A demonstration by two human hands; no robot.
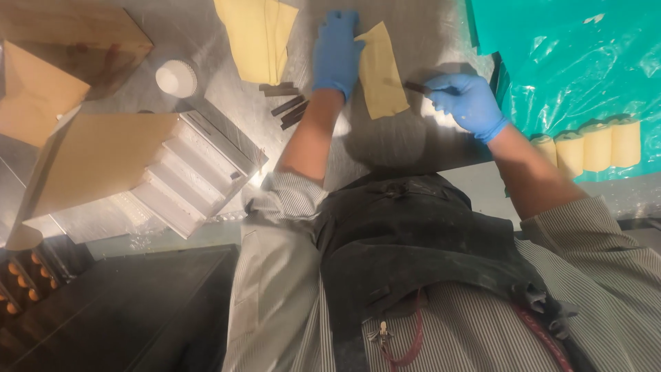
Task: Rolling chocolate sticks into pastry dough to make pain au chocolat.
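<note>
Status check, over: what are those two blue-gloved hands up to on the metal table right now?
Left hand flat on dough piece. Right hand pinching dark stick at dough's edge. Spare sticks lie left, nothing blocking.

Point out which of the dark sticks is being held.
The dark stick pinched in the right hand, beside the dough piece. The other sticks lie loose on the table, left of the left hand.

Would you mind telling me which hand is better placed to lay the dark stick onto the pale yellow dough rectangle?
The right hand: it already pinches the dark stick at the pale yellow dough rectangle's edge, while the left hand lies flat, pressing the dough.
</note>
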